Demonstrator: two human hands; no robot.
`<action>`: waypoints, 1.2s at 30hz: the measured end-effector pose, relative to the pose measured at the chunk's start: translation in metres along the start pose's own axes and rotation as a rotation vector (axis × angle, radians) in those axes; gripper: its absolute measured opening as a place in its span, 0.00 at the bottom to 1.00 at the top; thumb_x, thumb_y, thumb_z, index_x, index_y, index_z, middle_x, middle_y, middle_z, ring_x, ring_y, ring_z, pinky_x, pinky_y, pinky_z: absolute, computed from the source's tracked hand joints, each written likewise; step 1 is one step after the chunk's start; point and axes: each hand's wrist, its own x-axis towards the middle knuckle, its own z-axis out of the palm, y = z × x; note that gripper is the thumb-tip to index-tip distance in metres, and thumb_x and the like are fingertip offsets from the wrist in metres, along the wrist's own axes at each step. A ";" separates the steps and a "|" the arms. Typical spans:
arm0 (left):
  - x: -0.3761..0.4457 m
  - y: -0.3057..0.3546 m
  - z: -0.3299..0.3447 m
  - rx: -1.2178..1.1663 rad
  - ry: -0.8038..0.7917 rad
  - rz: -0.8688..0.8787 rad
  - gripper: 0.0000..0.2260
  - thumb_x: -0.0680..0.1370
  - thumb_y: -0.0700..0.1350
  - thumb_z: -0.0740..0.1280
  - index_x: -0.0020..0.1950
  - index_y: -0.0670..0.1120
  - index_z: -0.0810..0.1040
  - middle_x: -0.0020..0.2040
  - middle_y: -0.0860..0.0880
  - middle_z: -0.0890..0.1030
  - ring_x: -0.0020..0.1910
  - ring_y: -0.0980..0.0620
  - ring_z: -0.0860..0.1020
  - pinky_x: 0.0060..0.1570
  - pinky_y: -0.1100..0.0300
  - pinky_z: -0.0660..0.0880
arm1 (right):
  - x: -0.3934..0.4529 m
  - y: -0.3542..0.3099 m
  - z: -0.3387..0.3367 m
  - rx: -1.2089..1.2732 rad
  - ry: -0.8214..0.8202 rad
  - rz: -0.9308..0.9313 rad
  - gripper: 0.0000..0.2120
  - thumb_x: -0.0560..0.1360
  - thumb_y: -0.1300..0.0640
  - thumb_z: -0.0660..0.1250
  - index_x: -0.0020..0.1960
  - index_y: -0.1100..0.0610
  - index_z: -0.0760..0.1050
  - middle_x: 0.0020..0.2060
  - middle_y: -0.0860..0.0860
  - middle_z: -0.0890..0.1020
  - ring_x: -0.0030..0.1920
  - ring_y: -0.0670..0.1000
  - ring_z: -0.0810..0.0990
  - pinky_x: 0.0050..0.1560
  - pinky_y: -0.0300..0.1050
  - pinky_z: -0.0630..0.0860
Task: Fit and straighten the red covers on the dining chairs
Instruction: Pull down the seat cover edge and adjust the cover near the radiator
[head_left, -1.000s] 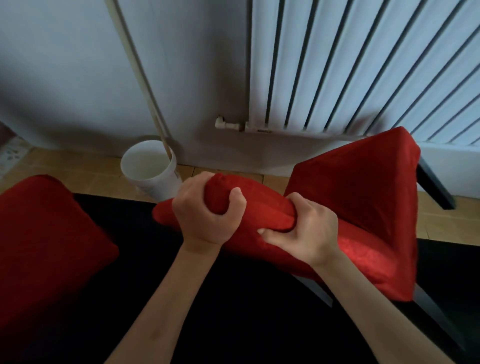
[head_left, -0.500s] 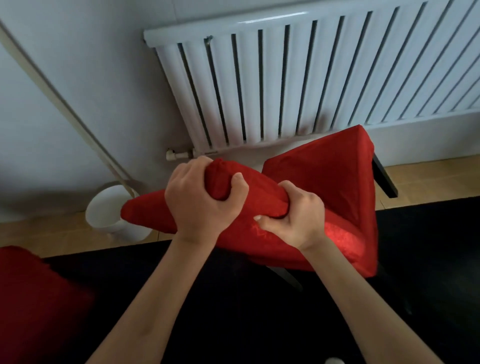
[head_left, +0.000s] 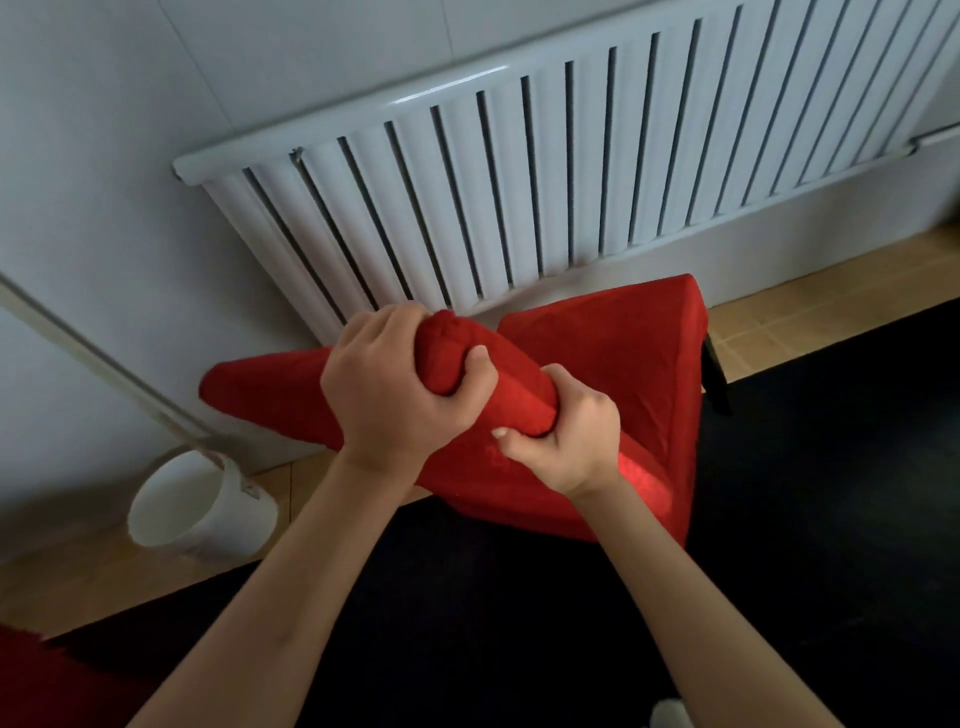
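A dining chair stands in front of the radiator, wrapped in a red cover over its seat and backrest. Its dark leg shows at the right. My left hand grips the covered top of the backrest, with fingers over the far side and the thumb on the near side. Just to its right, my right hand pinches a fold of the same red cover on the backrest. A second red-covered chair shows only as a corner at the bottom left.
A white radiator runs along the wall behind the chair. A white bucket with a long pole leaning in it stands at the left on the tan floor. A black table surface lies below my arms.
The view has tilted up and shifted, so more of the radiator shows and the bucket sits lower left. Both hands keep the same grip on the cover.
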 end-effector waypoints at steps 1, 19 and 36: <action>0.002 0.003 0.001 -0.006 -0.007 0.031 0.18 0.69 0.54 0.64 0.37 0.38 0.78 0.33 0.45 0.79 0.34 0.44 0.78 0.34 0.58 0.72 | -0.002 0.001 -0.001 0.005 0.030 0.012 0.35 0.59 0.28 0.62 0.41 0.61 0.77 0.30 0.47 0.78 0.30 0.51 0.78 0.31 0.46 0.72; 0.034 0.063 0.035 -0.043 -0.058 0.239 0.19 0.68 0.56 0.64 0.36 0.39 0.78 0.33 0.44 0.80 0.34 0.42 0.78 0.33 0.52 0.74 | -0.004 0.023 -0.038 0.055 0.347 0.089 0.48 0.63 0.19 0.50 0.45 0.63 0.79 0.31 0.50 0.79 0.30 0.53 0.78 0.32 0.42 0.70; -0.023 0.092 0.023 -0.052 -0.061 0.313 0.20 0.68 0.56 0.64 0.37 0.38 0.79 0.34 0.44 0.80 0.34 0.42 0.79 0.37 0.53 0.74 | -0.062 0.040 -0.057 0.106 0.321 0.079 0.48 0.65 0.20 0.53 0.48 0.66 0.79 0.36 0.54 0.82 0.35 0.54 0.81 0.37 0.50 0.78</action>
